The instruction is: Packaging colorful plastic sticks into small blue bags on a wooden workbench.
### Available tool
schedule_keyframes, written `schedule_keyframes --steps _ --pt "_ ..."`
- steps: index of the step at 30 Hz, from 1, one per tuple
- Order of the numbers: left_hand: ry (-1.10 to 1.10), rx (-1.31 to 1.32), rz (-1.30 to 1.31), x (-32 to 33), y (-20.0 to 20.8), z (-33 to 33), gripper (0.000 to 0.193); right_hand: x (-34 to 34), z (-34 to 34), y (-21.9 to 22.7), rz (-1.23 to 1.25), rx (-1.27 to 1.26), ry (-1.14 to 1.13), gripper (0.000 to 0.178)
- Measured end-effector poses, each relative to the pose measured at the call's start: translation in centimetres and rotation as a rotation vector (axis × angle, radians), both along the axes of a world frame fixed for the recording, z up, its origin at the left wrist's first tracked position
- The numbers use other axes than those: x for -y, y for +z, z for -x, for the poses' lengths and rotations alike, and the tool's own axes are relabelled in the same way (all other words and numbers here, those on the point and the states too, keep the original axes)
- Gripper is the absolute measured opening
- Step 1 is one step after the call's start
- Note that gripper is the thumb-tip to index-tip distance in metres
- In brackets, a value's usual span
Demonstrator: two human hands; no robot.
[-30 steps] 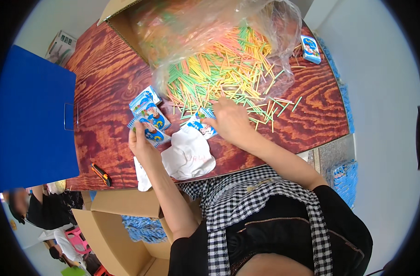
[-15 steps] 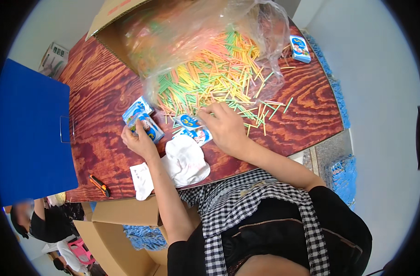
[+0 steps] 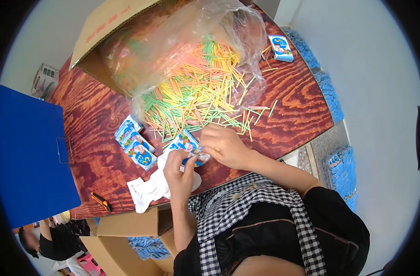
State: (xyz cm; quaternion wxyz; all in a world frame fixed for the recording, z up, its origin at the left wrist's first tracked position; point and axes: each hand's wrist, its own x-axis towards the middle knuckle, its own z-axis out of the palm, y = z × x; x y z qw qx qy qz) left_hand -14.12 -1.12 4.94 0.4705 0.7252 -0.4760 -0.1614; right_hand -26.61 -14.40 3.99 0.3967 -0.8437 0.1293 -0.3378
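Close to the table's front edge, both my hands pinch one small blue-and-white packet. My left hand holds its left side between thumb and fingers. My right hand has curled fingers at its right end, covering part of it. Just behind lies another blue-and-white packet. To the left, several overlapping packets lie in a row. A white cloth, sock-like in shape, sits under and beside my left hand. Beyond my hands, thin pink, yellow and green sticks spill in a loose heap.
A clear plastic bag runs from the cardboard box over the sticks. A single packet stands far right. At left are a blue panel and a box cutter. An open carton stands below the edge. Another person is lower left.
My left hand has left the packets at the left and come over to the packet by my right hand. The whole view has shifted, with the heap now lower and further left.
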Motion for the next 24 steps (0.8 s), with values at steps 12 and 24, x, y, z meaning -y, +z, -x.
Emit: schedule_keyframes --steps 12,24 --pt "-0.15 -0.632 -0.038 0.5 -2.0 0.1 0.005 3.1 1.9 -0.8 -0.368 -0.071 0.027 0.011" --pt "0.062 -0.322 0.039 0.0 -4.6 0.5 0.008 9.7 -3.3 -2.5 0.717 -0.678 -0.422 0.024"
